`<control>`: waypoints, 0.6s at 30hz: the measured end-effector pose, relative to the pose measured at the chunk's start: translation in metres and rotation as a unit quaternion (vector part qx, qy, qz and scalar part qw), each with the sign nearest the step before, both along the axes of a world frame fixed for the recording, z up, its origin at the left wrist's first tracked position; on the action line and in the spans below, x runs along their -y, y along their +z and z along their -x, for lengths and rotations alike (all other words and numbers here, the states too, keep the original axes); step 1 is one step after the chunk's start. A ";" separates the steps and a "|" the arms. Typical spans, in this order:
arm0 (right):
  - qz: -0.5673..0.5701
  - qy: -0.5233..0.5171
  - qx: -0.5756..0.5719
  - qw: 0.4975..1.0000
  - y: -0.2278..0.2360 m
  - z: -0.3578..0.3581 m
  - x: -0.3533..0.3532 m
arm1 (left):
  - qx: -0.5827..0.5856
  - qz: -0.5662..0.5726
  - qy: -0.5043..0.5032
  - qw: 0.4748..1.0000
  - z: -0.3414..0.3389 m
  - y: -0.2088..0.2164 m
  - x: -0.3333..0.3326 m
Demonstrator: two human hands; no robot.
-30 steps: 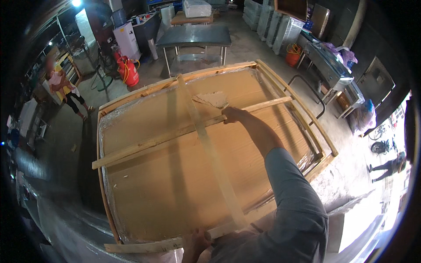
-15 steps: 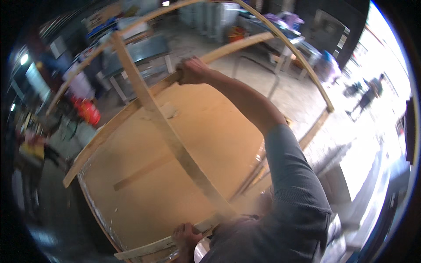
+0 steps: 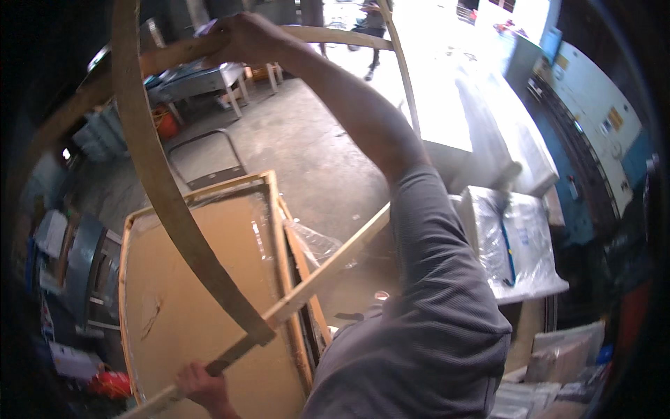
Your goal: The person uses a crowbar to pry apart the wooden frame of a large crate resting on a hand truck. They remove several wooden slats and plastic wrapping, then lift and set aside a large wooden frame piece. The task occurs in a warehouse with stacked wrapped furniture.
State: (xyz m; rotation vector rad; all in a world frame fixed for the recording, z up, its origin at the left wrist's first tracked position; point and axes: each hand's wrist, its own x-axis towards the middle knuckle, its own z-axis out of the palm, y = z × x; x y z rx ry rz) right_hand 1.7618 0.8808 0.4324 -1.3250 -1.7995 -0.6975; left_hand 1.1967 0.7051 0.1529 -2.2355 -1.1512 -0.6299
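Observation:
A large wooden frame of pale slats is held up in front of me, its wide crosspiece (image 3: 174, 199) running from the upper left down to the near rail (image 3: 328, 269). My right hand (image 3: 244, 40) is closed around the far rail (image 3: 178, 54), the arm stretched out across the view. Low on the left, my left hand (image 3: 202, 385) grips the near rail beside the foot of the crosspiece. Beneath the frame lies a tan panel (image 3: 202, 279) edged with wood strips.
A plastic-wrapped grey-white block (image 3: 516, 244) stands at the right. Beyond the panel are a dark metal stand (image 3: 208, 150) and a metal table (image 3: 202, 82). More benches (image 3: 91, 265) line the left. A person (image 3: 373, 28) is in the bright opening far ahead.
My view has swung to the right, and the held frame has turned with me. It has shifted off the tan panel toward the right. Both hands keep their hold on its rails.

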 end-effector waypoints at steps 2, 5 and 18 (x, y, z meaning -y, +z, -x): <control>0.065 -0.057 -0.007 0.996 0.006 -0.070 0.056 | -0.027 -0.034 -0.049 0.998 -0.031 0.027 -0.037; 0.061 -0.142 0.028 0.988 0.011 -0.147 0.135 | -0.058 -0.063 -0.113 0.990 -0.086 0.070 -0.092; -0.096 -0.585 0.259 0.763 0.022 -0.336 0.518 | -0.100 -0.328 -0.216 0.914 -0.458 0.233 -0.214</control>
